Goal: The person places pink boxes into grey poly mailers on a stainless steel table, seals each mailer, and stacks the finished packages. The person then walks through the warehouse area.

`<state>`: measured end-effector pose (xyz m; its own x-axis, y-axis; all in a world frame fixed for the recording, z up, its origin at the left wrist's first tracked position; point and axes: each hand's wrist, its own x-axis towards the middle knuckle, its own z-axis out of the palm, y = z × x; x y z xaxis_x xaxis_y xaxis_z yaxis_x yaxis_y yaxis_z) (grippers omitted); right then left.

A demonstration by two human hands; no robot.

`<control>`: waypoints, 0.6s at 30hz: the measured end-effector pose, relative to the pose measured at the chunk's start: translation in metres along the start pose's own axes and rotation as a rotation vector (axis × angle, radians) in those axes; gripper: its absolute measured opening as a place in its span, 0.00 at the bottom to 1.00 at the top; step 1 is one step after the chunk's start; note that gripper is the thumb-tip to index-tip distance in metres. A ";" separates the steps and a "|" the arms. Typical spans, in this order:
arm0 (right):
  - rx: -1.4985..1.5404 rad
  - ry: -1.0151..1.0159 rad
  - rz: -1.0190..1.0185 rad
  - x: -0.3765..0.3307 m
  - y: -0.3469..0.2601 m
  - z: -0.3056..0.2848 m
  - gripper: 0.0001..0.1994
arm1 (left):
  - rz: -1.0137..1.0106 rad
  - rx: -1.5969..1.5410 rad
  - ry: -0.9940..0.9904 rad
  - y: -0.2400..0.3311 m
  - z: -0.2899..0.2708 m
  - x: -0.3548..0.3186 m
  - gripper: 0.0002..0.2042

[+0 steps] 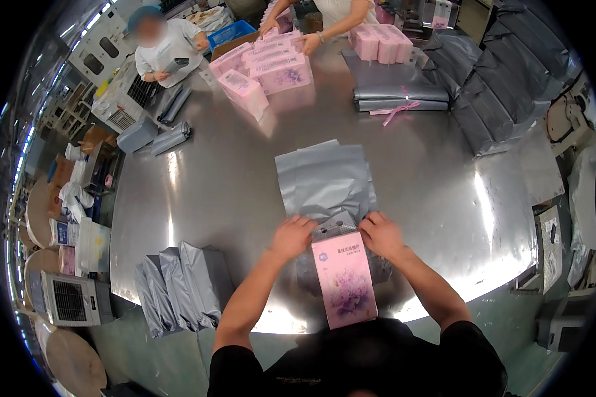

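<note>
A pink pack printed with purple flowers stands close to my body at the table's near edge. Its see-through top flap with holes reaches up between my hands. Beyond it, a small stack of grey plastic mailing bags lies on the metal table. My left hand has its fingers curled on the left side of the near end of the top bag. On the opposite side, my right hand pinches that bag's edge, beside the pack's top corner. The bag's lower part is partly hidden behind the pack.
Filled grey bags stand at the near left, and more are piled at the far right. Rolled grey bags tied with pink ribbon lie far right of centre. Across the metal table, co-workers handle pink packs and a grey bag.
</note>
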<state>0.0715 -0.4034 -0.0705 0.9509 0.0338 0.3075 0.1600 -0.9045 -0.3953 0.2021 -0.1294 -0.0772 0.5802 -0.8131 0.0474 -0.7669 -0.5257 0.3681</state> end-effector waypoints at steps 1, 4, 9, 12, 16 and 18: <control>0.019 0.010 0.003 -0.001 0.000 0.000 0.05 | -0.011 0.009 0.008 -0.005 0.011 -0.002 0.15; 0.077 0.028 -0.004 -0.004 0.001 0.003 0.05 | -0.064 0.008 0.057 -0.011 0.032 -0.016 0.10; 0.139 0.064 -0.022 -0.008 0.003 0.003 0.06 | -0.287 -0.373 0.350 0.003 0.036 -0.024 0.08; 0.177 0.103 -0.015 -0.021 -0.011 -0.012 0.06 | -0.418 -0.570 0.417 0.050 0.019 -0.054 0.08; -0.001 0.098 -0.238 -0.048 -0.008 -0.007 0.09 | -0.006 -0.297 0.554 0.069 0.024 -0.079 0.09; -0.003 0.142 -0.211 -0.048 -0.007 0.009 0.10 | 0.003 -0.303 0.602 0.073 0.011 -0.068 0.10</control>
<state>0.0274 -0.3943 -0.0903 0.8499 0.1621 0.5013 0.3497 -0.8852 -0.3067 0.1037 -0.1155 -0.0634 0.6971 -0.4870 0.5262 -0.7089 -0.3589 0.6071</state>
